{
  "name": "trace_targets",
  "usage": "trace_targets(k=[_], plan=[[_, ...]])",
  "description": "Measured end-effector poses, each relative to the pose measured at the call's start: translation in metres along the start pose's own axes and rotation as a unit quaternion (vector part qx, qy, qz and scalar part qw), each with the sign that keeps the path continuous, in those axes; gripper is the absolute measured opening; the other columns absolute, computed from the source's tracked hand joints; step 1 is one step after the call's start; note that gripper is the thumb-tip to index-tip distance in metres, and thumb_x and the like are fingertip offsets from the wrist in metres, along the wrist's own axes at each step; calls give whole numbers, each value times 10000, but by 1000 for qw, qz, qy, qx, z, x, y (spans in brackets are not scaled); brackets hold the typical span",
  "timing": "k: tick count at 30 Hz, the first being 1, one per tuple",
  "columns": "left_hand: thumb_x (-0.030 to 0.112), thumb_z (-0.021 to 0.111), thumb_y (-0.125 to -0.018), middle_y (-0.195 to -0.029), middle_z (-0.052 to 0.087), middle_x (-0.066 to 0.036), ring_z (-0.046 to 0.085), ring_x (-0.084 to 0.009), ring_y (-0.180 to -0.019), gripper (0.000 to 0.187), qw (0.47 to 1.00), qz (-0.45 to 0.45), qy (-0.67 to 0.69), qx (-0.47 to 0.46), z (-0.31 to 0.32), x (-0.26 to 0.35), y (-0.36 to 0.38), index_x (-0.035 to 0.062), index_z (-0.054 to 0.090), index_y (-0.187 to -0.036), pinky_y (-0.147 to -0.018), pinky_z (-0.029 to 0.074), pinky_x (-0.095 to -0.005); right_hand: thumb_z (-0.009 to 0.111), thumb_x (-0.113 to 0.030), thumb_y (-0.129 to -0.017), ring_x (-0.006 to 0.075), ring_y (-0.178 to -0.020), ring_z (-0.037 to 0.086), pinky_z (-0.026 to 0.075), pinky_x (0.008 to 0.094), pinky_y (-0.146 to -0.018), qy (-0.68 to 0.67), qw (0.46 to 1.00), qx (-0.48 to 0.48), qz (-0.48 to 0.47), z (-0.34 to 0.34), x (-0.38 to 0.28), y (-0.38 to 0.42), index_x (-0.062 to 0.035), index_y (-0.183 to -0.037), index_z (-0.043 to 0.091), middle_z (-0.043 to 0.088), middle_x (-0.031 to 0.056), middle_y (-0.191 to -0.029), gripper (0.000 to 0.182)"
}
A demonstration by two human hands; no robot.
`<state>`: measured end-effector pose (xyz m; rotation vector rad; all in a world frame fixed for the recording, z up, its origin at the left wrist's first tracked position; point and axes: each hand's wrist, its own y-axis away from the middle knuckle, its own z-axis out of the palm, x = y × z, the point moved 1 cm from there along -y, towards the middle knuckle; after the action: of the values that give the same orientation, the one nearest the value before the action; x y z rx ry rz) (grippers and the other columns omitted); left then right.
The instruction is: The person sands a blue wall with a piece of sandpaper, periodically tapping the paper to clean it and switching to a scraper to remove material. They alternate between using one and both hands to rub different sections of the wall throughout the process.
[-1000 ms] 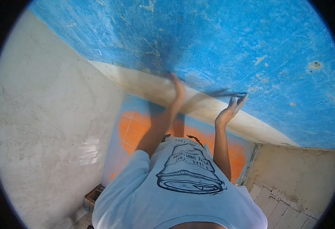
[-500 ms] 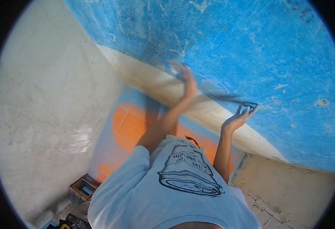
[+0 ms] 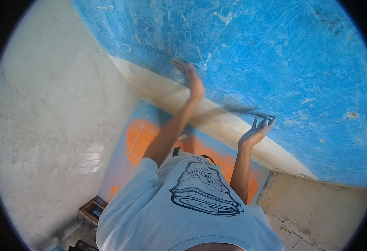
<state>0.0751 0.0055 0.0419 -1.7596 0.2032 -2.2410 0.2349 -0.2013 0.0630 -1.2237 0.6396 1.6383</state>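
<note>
A large scuffed blue wall point(image 3: 267, 50) fills the top of the view, with a pale cream band point(image 3: 217, 123) along its lower edge. My left hand point(image 3: 189, 77) is up against the blue paint, its fingers stretched out and somewhat blurred; whether anything lies under it is hidden. Farther right, my right hand point(image 3: 254, 133) has its fingers spread, and greyish fingertips meet the wall at a dark shadow. I make out nothing held in it. A grey smudged patch point(image 3: 235, 102) marks the blue between the two hands.
Orange and blue-grey tiles point(image 3: 138, 136) lie beneath my arms, with a small pale object point(image 3: 182, 137) on them. A grey wall point(image 3: 54, 113) stands at left. A wooden box point(image 3: 92, 211) and dark items sit at lower left; a rough beige surface point(image 3: 317, 205) is at lower right.
My left hand has shifted left and up along the blue wall. My right hand has moved slightly left and down, its fingertips still at the wall.
</note>
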Motion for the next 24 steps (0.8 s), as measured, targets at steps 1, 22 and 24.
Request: trace_targets(k=[1,22,24], plan=[[422,251,-1117,-1666,-173,-251,-153,-380,-1550,740,1000,-12,13,8,-4,-1,-18,-37,-77,-1595,-1252,-42,-494,481,-286,-1071,258,-1480,293,288,526,-1195,2,1000,2,-5,-2,-1,2,-71,-1632,134,246,171,-1611,694],[363,269,-1133,-1702,28,-172,72,-280,-1562,665,962,97,-151,-205,14,7,103,-54,50,-1602,-1265,61,-401,443,-328,-1080,348,-1555,122,258,502,-1224,-2,1000,4,5,22,1,8,-71,-1630,137,97,178,-1681,680],[399,261,-1125,-1679,-124,-210,-66,-339,-1559,719,996,3,16,-90,3,-5,67,-38,-66,-1594,-1258,-4,-431,446,-317,-1085,329,-1562,116,263,524,-1218,-16,1000,14,15,19,8,5,-73,-1629,144,92,212,-1674,669]])
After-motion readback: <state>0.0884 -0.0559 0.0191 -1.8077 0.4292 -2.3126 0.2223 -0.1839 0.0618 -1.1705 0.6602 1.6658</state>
